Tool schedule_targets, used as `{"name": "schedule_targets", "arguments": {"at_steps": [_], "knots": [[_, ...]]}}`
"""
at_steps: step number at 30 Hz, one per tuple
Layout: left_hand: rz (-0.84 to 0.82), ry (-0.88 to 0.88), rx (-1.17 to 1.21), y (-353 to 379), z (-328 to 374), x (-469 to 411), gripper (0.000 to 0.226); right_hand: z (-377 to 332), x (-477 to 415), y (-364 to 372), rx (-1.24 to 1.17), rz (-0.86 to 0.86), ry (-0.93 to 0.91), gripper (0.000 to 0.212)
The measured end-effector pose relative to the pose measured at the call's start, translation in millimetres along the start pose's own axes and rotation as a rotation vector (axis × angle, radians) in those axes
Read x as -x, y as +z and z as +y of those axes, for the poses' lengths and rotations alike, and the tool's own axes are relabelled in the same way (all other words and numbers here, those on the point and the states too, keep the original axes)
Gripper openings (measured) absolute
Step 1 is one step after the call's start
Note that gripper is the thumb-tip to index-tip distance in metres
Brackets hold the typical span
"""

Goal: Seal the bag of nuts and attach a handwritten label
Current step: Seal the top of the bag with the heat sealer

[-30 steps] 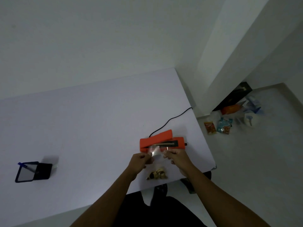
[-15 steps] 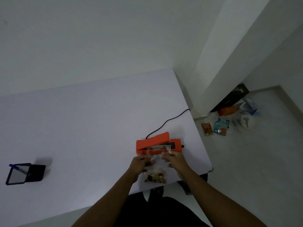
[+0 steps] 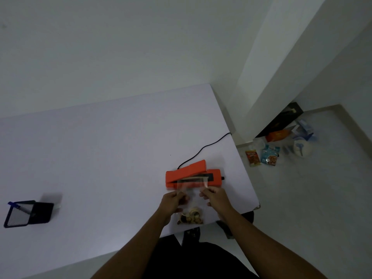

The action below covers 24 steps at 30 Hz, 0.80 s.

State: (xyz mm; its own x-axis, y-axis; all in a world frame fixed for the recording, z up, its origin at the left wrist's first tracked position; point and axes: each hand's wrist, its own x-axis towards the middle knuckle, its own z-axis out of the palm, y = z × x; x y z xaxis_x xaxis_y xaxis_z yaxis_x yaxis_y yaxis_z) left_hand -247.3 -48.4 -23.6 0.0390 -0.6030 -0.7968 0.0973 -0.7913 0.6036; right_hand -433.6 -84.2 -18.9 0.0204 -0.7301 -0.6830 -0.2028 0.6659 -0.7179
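Clear bag [image 3: 192, 190] pinched in both grips, mouth on sealer [image 3: 193, 174] at 12 o'clock; slack could wrinkle seal.

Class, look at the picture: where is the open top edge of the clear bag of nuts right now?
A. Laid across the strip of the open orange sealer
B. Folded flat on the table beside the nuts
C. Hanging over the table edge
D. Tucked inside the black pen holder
A: both hands, left hand and right hand, hold the bag so its top edge lies on the dark strip of the sealer, whose lid stands raised.
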Motion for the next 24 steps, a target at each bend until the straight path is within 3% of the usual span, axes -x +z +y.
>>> {"name": "schedule_targets", "arguments": {"at_steps": [11, 16, 24], "knots": [[0.002, -0.058, 0.046, 0, -1, 1, 0.024, -4, -3, 1, 0.062, 0.094, -0.033, 0.027], [0.012, -0.07, 0.053, 0, -3, 0, 0.024, -20, 6, -4, 0.311, 0.312, -0.286, 0.043], [0.032, -0.086, 0.072, 1, -4, -2, 0.024, -95, 38, -4, 0.075, 0.287, -0.588, 0.035]]}}
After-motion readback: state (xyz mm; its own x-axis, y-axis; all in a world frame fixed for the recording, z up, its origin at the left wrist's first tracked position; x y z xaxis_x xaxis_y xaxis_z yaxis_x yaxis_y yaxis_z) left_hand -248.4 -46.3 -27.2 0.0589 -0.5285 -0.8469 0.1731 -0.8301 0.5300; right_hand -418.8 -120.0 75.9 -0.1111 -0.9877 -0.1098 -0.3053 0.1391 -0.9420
